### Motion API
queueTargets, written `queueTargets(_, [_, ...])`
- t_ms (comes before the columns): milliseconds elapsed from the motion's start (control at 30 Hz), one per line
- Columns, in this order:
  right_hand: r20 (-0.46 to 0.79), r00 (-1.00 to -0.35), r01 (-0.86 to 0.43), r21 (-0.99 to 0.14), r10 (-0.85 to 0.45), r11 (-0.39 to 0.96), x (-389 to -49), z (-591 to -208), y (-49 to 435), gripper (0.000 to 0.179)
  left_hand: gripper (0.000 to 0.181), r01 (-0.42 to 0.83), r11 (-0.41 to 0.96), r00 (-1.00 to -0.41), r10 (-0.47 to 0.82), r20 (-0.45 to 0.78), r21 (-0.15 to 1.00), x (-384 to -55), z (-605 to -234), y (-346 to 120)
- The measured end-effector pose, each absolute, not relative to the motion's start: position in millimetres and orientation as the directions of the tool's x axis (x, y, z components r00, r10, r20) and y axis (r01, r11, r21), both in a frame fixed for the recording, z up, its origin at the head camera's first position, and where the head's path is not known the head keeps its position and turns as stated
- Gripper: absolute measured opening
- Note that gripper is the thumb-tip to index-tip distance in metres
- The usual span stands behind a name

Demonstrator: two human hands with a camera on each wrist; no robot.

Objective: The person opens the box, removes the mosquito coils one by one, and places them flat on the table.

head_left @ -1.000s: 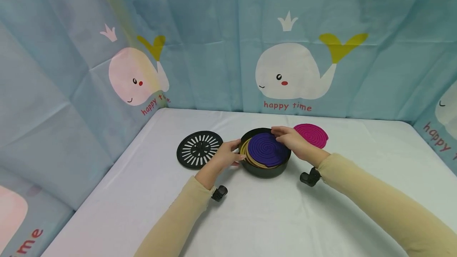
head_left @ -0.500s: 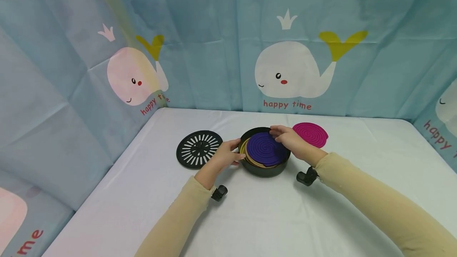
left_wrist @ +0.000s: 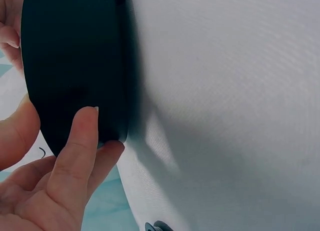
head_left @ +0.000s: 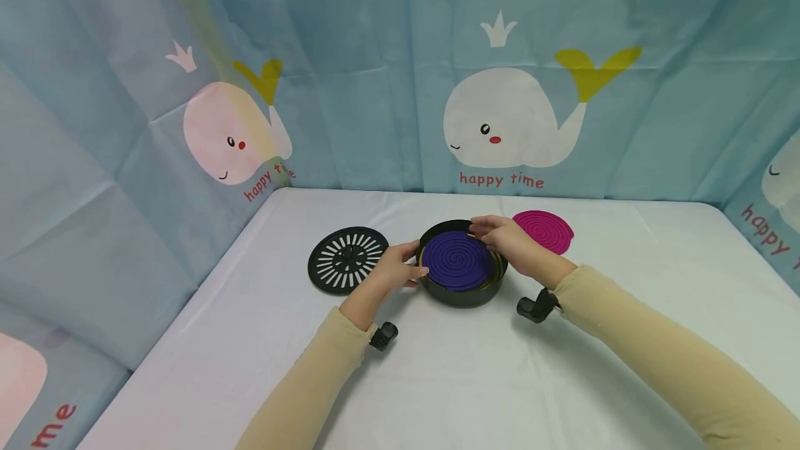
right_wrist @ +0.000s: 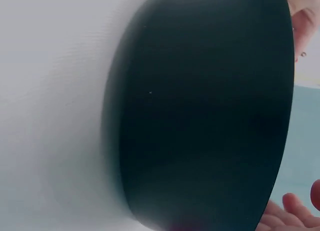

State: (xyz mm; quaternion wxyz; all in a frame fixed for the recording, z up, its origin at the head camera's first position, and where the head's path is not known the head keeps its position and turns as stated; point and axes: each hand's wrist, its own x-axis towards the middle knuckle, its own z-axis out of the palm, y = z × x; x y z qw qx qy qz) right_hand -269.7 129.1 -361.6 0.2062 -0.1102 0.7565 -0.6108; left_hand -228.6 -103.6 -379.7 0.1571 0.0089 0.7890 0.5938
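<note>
Your left hand [head_left: 392, 269] is pinching the wall of the black container [head_left: 462, 298] at centre frame; your right hand [head_left: 511, 242] is lying over its upper-right rim, grip undeterminable. Inside, the purple coiled mat [head_left: 458, 260] is sitting left of centre; steadying the wall while nudging lightly is probably serving you best.

There are two hands [head_left: 395, 271] [head_left: 509, 243], one bowl [head_left: 461, 298], one disc [head_left: 350, 255], one purple mat [head_left: 456, 260] and one pink mat [head_left: 542, 230]

A purple spiral coaster [head_left: 456, 260] lies inside an upright round black container [head_left: 462, 296], yellowish edges showing beside it, toward the white-covered table [head_left: 462, 380]'s far edge.
</note>
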Motion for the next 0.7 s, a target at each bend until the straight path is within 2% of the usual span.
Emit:
queueTargets(367, [-0.295, -0.879, 0.224, -0.949, -0.375, 0.222, -272.7, -361.3, 126.1, 0.059, 0.066, -0.164, 0.293, -0.955, 0.193, -0.227, 0.942, -229.1, -380.0, -103.2])
queueTargets(700, [-0.298, -0.864, 0.225, -0.95, -0.405, 0.218, -270.1, -356.2, 124.7, 0.058, 0.067, -0.167, 0.289, -0.953, 0.199, -0.23, 0.943, -227.1, -377.6, -103.1])
